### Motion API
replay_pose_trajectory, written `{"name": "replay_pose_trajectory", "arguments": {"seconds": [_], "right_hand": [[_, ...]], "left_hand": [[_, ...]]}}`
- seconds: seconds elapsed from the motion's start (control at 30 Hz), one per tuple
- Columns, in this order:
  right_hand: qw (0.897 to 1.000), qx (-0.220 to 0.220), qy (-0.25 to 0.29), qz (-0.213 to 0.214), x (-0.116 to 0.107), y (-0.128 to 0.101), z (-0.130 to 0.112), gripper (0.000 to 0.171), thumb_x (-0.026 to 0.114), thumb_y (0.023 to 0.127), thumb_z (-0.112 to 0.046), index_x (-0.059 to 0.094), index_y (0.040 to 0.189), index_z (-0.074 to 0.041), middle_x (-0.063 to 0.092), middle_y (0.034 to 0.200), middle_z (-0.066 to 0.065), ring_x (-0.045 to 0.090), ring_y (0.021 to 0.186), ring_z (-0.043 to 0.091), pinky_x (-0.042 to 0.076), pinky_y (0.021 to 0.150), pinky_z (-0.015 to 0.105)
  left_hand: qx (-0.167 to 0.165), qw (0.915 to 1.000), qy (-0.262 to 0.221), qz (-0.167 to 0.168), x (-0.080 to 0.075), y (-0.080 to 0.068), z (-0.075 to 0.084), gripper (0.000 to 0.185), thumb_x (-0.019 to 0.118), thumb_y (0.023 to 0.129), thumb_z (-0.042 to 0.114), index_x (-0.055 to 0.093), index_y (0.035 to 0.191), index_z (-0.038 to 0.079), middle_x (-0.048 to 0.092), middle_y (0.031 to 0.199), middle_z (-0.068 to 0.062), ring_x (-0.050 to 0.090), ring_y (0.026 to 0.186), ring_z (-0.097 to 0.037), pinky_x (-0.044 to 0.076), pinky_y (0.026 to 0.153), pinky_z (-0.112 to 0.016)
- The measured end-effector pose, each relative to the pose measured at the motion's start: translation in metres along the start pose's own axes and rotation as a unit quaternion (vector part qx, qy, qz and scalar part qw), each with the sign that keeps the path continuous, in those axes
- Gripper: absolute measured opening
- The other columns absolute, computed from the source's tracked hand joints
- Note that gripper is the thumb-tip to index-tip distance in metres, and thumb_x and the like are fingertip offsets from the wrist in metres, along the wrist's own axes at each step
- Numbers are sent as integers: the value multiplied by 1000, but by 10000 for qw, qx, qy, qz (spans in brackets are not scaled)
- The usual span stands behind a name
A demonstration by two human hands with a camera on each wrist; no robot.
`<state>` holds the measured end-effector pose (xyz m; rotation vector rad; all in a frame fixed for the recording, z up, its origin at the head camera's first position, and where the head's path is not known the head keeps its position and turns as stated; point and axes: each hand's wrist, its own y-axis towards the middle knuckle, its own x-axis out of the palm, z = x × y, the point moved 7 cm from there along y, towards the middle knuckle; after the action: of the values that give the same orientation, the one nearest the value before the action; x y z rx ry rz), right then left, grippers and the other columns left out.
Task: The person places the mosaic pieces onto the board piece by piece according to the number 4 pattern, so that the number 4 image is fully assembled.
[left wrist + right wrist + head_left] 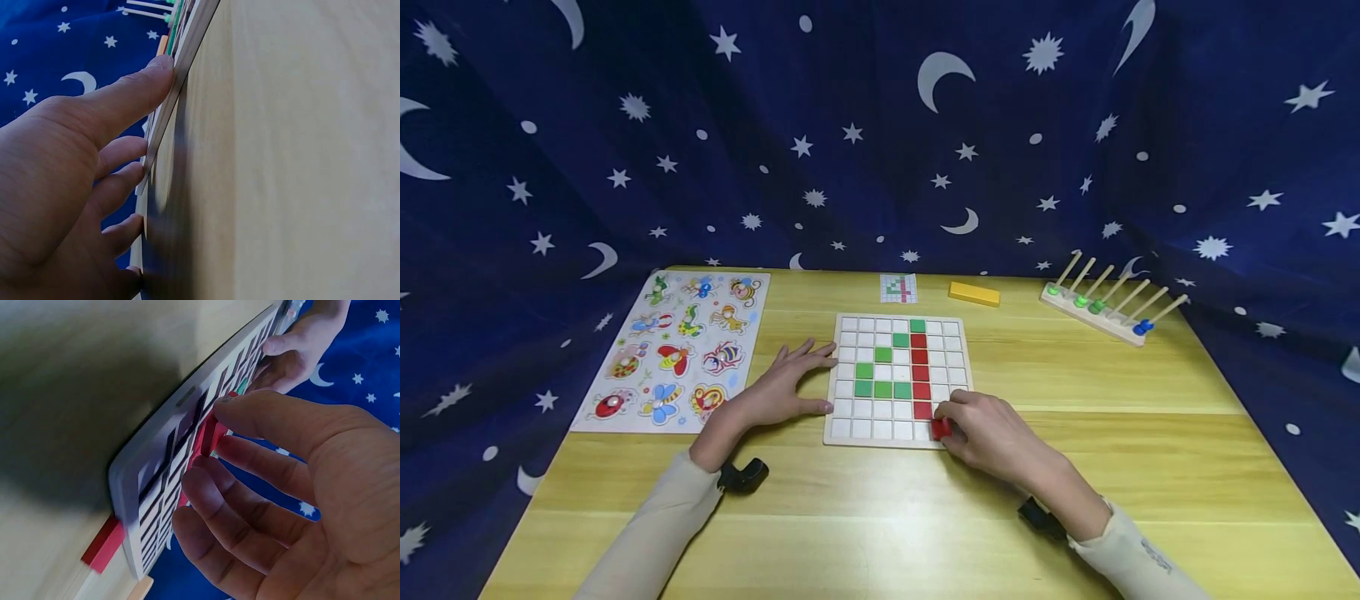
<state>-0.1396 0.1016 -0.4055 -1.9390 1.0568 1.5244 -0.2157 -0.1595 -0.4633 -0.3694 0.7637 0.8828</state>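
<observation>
A wooden grid board (829,432) with white squares lies flat on the table. Green tiles (883,389) form a stepped shape on it, beside a column of red tiles (921,373). Near the board's front edge, my right hand (992,433) pinches a red tile (940,428) between thumb and fingertips, just below that column. My left hand (784,387) touches the board's left side, its thumb and fingers spread. In the right wrist view, another red piece (103,545) lies on the table against the board's edge; the right hand hides that spot from the head view.
Left of the board lies an insect picture puzzle (643,346). Behind it are a small pattern card (891,289) and a yellow block (974,293). A peg stand (1097,317) with green and blue beads stands back right. A starry cloth (880,133) hangs behind the table.
</observation>
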Motion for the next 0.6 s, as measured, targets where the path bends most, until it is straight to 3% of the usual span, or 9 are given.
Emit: {"name": "replay_pose_trajectory", "arguments": {"seconds": [0.6], "right_hand": [[9994, -134, -207, -235, 13, 18, -14, 16, 83, 80, -12, 75, 94, -11, 60, 81, -5, 49, 67, 9, 44, 59, 26]], "left_hand": [[-39, 10000, -1, -22, 1, 0, -1, 71, 79, 87, 36, 51, 146, 10, 28, 163, -2, 9, 152, -32, -7, 119, -57]]}}
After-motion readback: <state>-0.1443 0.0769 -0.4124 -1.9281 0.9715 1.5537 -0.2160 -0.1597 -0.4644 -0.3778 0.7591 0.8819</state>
